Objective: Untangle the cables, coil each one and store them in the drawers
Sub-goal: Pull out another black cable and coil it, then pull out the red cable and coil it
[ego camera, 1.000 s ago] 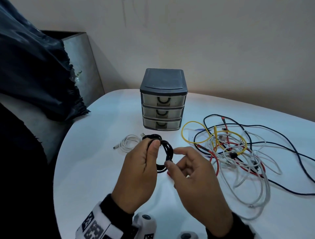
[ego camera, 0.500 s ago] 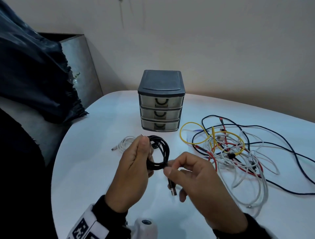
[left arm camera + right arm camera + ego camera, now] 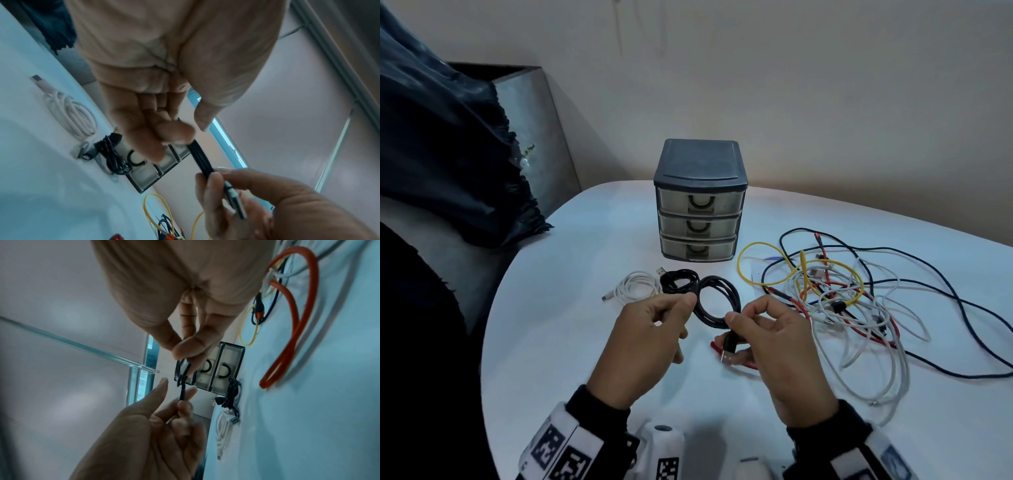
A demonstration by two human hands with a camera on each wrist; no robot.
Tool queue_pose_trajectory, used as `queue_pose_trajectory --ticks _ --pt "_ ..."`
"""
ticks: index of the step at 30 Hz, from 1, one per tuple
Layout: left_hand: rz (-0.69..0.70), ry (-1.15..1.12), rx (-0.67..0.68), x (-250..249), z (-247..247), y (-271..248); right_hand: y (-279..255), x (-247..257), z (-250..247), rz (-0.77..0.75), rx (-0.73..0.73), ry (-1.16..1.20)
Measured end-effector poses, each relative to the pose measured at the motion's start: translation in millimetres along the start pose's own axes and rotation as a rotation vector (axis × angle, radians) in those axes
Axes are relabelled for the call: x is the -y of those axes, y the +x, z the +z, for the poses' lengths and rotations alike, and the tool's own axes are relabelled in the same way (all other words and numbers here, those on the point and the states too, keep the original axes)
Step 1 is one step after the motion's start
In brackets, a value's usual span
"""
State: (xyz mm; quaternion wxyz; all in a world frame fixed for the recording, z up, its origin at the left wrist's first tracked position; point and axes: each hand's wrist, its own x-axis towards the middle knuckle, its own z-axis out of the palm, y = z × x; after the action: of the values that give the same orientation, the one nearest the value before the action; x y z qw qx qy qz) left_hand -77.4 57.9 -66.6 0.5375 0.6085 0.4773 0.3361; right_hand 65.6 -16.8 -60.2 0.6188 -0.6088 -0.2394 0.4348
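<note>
I hold a coiled black cable [image 3: 717, 298] above the white table between both hands. My left hand [image 3: 681, 305] pinches the coil's left side [image 3: 197, 155]. My right hand [image 3: 736, 318] pinches its right side, and the cable's USB plug [image 3: 728, 353] hangs below those fingers [image 3: 234, 198]. A small grey three-drawer unit [image 3: 700, 202] stands behind with all drawers closed. A coiled white cable [image 3: 637, 287] and a second coiled black cable [image 3: 678, 281] lie on the table just in front of it.
A tangle of yellow, red, white and dark blue cables [image 3: 842, 294] spreads over the table's right half. A red cable end [image 3: 717, 347] lies under my right hand. The table's rounded edge [image 3: 493, 308] runs along the left, with dark fabric [image 3: 448, 154] beyond it.
The coil has turned from edge-on to face-on, spread between both hands. My right hand shifted its pinch up onto the coil, with the plug hanging beneath it.
</note>
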Motion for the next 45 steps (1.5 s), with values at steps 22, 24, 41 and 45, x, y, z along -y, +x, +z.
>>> queue_pose_trajectory --ticks 22,24,41,45 --pt "0.049 0.166 0.165 8.4 24.8 5.7 -15.7 -2.6 -33.7 -0.100 -0.193 -0.055" --pt "0.107 0.282 0.232 5.6 49.1 15.0 -9.2 -7.4 -45.2 -0.127 -0.310 0.010" --pt "0.269 0.688 0.355 -24.1 116.5 22.7 -7.4 -2.0 -108.4 -0.217 -0.536 0.250" --pt "0.349 0.214 0.165 -82.6 111.6 28.9 -12.1 3.6 -111.9 -0.213 -0.453 0.216"
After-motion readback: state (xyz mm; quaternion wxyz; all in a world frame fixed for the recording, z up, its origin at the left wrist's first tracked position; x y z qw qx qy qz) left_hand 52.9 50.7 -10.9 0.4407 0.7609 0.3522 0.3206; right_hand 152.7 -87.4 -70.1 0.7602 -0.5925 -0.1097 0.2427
